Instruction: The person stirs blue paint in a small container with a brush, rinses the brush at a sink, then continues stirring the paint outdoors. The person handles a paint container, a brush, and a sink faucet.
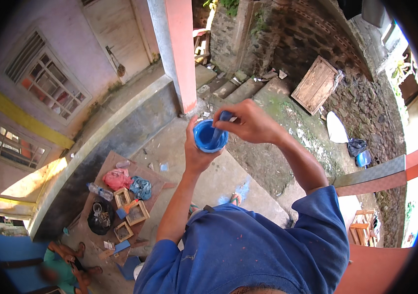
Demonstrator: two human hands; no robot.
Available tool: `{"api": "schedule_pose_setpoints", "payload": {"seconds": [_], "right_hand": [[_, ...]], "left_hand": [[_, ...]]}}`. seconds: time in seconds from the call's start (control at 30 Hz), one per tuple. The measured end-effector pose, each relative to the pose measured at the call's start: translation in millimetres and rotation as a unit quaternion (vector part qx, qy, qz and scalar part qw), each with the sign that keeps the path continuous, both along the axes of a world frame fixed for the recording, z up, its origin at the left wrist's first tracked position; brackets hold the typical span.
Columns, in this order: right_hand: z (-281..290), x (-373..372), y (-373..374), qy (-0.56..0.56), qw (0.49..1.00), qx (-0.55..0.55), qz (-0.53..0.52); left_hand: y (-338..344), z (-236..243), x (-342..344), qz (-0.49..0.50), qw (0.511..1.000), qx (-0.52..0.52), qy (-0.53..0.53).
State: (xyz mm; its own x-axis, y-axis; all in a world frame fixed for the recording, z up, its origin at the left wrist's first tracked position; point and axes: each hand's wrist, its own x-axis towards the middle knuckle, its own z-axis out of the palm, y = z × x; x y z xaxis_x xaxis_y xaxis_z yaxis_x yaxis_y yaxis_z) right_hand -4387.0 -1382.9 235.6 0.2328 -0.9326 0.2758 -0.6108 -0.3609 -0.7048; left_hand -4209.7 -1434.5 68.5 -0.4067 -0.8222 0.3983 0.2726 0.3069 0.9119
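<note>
Mid-frame, the left hand (196,156) grasps a blue cup (210,136) and the right hand (249,122) pinches a stirring stick (220,123) — above a concrete yard (219,181), with a littered board (121,196) at lower left.

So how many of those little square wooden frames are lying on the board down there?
3, as far as I can see: one wooden frame beside the blue cloth, one just below it, and one lower still by the black bag. Clutter may hide more.
</note>
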Motion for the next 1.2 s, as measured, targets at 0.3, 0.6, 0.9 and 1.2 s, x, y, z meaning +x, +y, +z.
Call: {"api": "schedule_pose_setpoints", "payload": {"seconds": [0.3,0.6,0.9,1.2], "right_hand": [[67,-1,23,0.003,0.996,-0.073,-0.056],[89,-2,35,0.001,0.993,-0.113,-0.042],[59,11,30,0.026,0.997,-0.076,-0.018],[-8,23,14,0.081,0.996,-0.042,0.016]], "left_hand": [[2,-3,3,0.037,0.998,-0.055,-0.016],[7,3,5,0.047,0.996,-0.067,-0.028],[11,0,7,0.043,0.998,-0.048,-0.013],[16,2,6,0.031,0.999,-0.009,0.005]]}}
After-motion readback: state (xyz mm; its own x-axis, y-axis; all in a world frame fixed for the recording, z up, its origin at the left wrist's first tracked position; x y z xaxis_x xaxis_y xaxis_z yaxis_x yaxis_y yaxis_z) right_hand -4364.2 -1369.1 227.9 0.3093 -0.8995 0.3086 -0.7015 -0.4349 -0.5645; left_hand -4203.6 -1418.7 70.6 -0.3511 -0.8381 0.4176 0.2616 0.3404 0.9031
